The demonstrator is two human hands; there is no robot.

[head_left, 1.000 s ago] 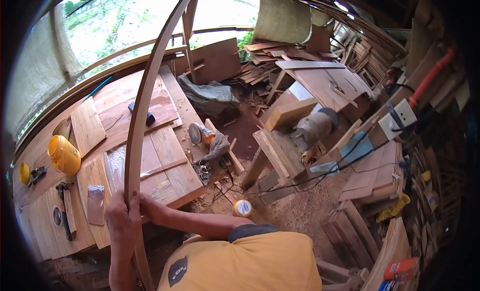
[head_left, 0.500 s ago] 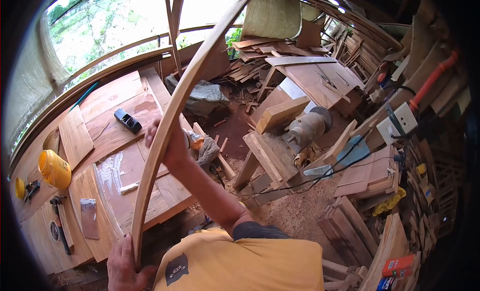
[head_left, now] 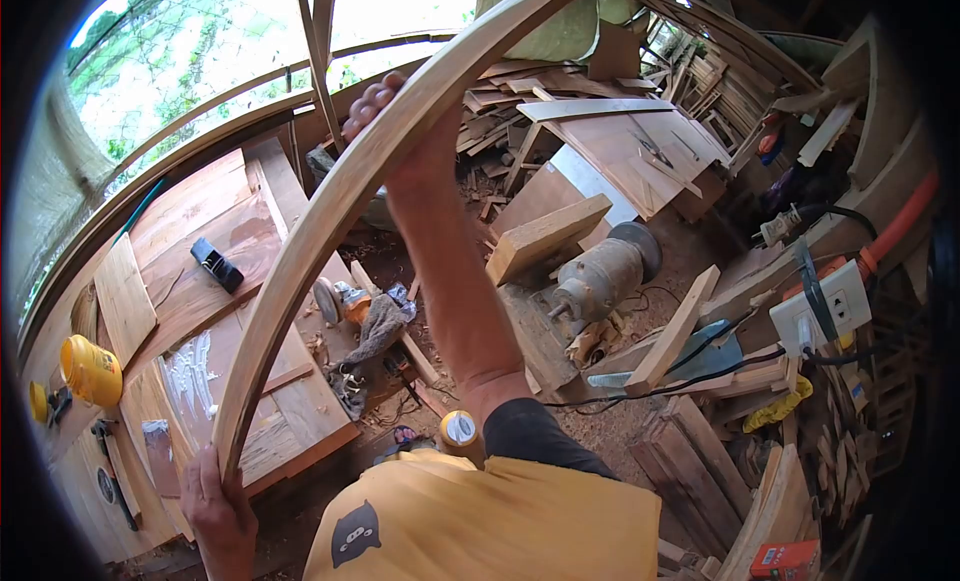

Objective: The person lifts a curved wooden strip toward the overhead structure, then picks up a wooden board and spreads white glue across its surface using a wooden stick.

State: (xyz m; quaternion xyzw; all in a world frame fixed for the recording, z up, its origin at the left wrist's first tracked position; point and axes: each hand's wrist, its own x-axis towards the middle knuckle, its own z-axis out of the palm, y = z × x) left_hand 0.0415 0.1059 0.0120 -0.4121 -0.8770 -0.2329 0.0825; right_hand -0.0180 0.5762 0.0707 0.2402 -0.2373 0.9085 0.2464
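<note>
A long wooden strip [head_left: 300, 246] rises steeply from lower left to the top of the view, looking curved through the wide lens. Its lower end is in my left hand [head_left: 218, 511], closed around it. Higher up, my right hand [head_left: 428, 153] grips the same strip, its fingers wrapped over the far side. Behind it lies a bench of wooden panels [head_left: 210, 196]. White smears of filler or glue [head_left: 190, 371] mark one panel. A dark hand plane [head_left: 216, 265] rests there, with a yellow tub [head_left: 92, 371] and a hammer [head_left: 115, 476] farther left.
A grey motor with a wheel [head_left: 605, 273] sits on a wooden stand right of centre. What looks like an angle grinder [head_left: 345, 303] lies by the bench edge with a rag. Cables run to a white socket box [head_left: 825, 306]. Stacked boards [head_left: 690, 461] stand at lower right.
The strip has swung so its upper end sits farther right, and its lower end has moved left and up with my left hand. My right hand has slid or moved higher. The view has shifted slightly.
</note>
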